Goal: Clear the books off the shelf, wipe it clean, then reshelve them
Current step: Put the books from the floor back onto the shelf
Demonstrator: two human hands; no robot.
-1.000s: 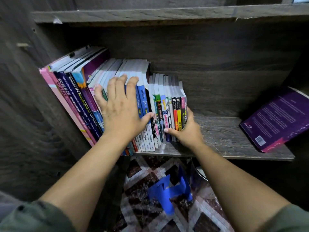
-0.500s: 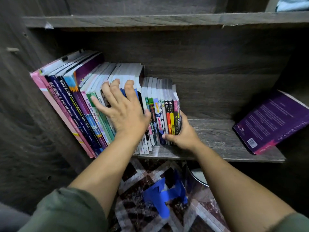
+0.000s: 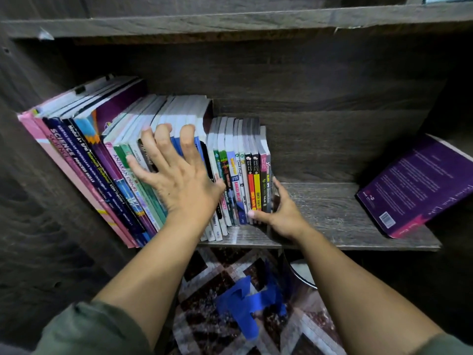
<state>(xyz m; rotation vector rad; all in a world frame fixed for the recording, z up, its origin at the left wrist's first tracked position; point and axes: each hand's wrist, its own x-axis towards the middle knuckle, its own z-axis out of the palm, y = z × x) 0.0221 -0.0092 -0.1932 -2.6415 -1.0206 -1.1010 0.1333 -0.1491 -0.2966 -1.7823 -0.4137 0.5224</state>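
A row of books [image 3: 84, 160] stands on the dark wooden shelf [image 3: 332, 213], leaning left against the side wall. My left hand [image 3: 179, 175] lies flat with spread fingers on the spines in the middle of the row. My right hand [image 3: 281, 213] clasps the lower right end of the row, thumb in front of the short books [image 3: 245, 175] and fingers behind the last one. A purple book [image 3: 419, 185] leans alone at the shelf's right end, back cover facing out.
Bare shelf board lies between the row and the purple book. Another shelf board [image 3: 230, 21] runs overhead. Below, a blue cloth [image 3: 250, 303] lies on a patterned rug [image 3: 204, 283], next to a round metal rim [image 3: 302, 275].
The view has shifted slightly and my left hand has slid a little lower and rightward on the spines. My right hand stays at the row's right end.
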